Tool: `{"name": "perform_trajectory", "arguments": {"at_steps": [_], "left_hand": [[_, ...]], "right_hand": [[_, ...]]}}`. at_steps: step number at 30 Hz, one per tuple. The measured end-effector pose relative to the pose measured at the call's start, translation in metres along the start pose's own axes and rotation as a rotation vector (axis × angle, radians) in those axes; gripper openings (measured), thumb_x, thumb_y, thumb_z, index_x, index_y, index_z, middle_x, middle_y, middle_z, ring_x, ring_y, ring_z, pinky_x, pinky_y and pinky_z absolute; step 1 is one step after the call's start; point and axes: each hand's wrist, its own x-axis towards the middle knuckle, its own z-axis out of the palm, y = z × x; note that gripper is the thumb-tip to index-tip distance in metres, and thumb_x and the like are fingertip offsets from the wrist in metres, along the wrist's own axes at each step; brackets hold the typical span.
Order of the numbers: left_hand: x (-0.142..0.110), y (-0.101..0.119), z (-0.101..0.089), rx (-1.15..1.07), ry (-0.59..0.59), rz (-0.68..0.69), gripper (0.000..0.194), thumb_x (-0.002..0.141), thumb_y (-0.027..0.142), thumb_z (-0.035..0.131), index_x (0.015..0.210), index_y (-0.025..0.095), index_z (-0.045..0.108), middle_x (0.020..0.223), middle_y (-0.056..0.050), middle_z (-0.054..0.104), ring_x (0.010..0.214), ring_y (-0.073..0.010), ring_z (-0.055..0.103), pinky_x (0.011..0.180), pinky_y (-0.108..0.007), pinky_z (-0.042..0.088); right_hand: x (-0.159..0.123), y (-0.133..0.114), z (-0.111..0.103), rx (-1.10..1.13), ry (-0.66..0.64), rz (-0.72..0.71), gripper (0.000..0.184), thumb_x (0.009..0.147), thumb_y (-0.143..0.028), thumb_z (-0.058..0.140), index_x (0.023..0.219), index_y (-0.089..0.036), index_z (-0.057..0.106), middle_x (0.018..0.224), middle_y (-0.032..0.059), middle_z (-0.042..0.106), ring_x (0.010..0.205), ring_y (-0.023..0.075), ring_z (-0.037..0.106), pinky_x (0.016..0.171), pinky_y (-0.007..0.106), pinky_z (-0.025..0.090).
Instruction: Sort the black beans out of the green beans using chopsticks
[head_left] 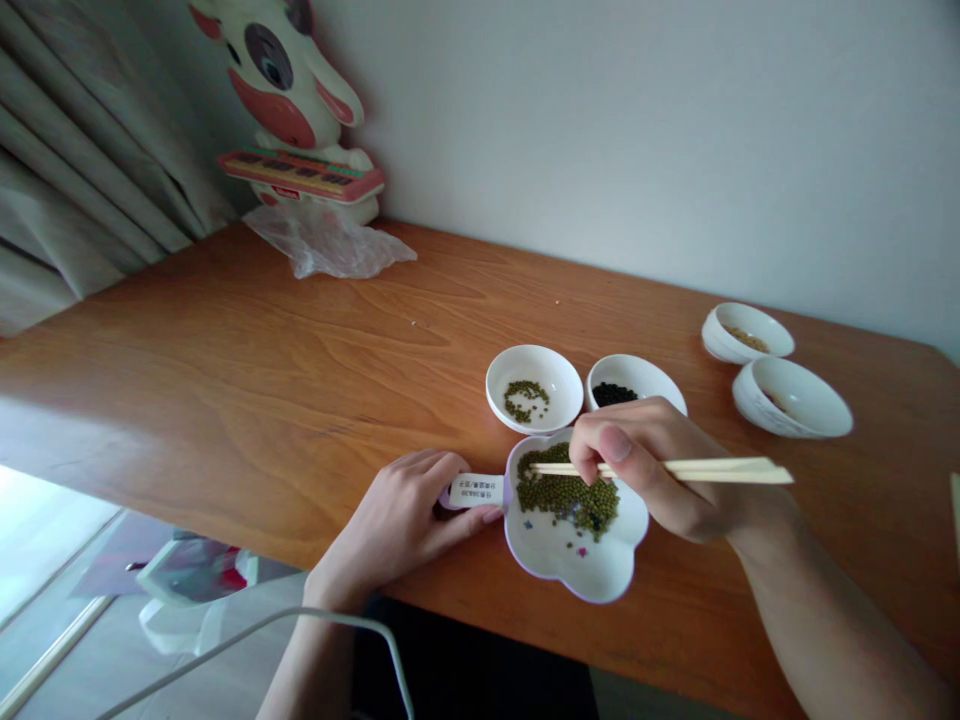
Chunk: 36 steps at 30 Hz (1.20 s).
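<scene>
A white flower-shaped dish (592, 575) with a purple rim rests near the table's front edge, holding many mung beans (574, 500). My left hand (416, 510) grips its handle (476, 490), which carries a printed white label. With my right hand (660, 460) I hold a pair of chopsticks (720, 469), their tips down among the beans at the dish's left side. Just behind the dish stands a white bowl (566, 385) with some mung beans on its bottom. Beside it, a second white bowl (660, 378) contains black beans (615, 393); my right hand hides part of its front.
Two more white bowls (780, 335) (821, 405) stand at the right, the farther one with yellowish contents. A cow-shaped toy keyboard (300, 175) and a clear plastic bag (337, 245) lie at the back left. A pale cable (300, 612) crosses the lower left.
</scene>
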Motion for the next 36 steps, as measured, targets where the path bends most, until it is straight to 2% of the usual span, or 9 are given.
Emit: {"name": "perform_trajectory", "arguments": {"at_steps": [6, 16, 36], "left_hand": [[0.0007, -0.0004, 0.0002, 0.005, 0.008, 0.009, 0.042, 0.1, 0.061, 0.061, 0.085, 0.022, 0.056, 0.084, 0.0, 0.067, 0.075, -0.0181, 0.061, 0.071, -0.032, 0.039], [0.0007, -0.0006, 0.0012, 0.004, 0.018, 0.017, 0.042, 0.099, 0.061, 0.062, 0.085, 0.021, 0.055, 0.083, 0.0, 0.066, 0.075, -0.0179, 0.06, 0.07, -0.031, 0.039], [0.0, -0.0006, 0.0005, -0.004, 0.007, -0.002, 0.042, 0.099, 0.061, 0.062, 0.084, 0.022, 0.056, 0.083, 0.0, 0.065, 0.074, -0.0178, 0.059, 0.07, -0.031, 0.038]], "right_hand": [[-0.0002, 0.0015, 0.0, 0.017, -0.017, 0.022, 0.06, 0.112, -0.055, 0.027, 0.077, -0.018, 0.06, 0.07, 0.0002, 0.06, 0.063, 0.0114, 0.05, 0.064, 0.033, 0.035], [0.0013, 0.0017, 0.0033, 0.005, -0.003, -0.026, 0.068, 0.11, -0.062, 0.02, 0.078, -0.018, 0.06, 0.07, 0.0006, 0.06, 0.063, 0.0117, 0.049, 0.064, 0.033, 0.034], [0.001, 0.0023, 0.0005, -0.007, -0.004, -0.006, 0.062, 0.112, -0.055, 0.026, 0.077, -0.018, 0.061, 0.07, 0.0007, 0.061, 0.063, 0.0117, 0.051, 0.063, 0.033, 0.034]]}}
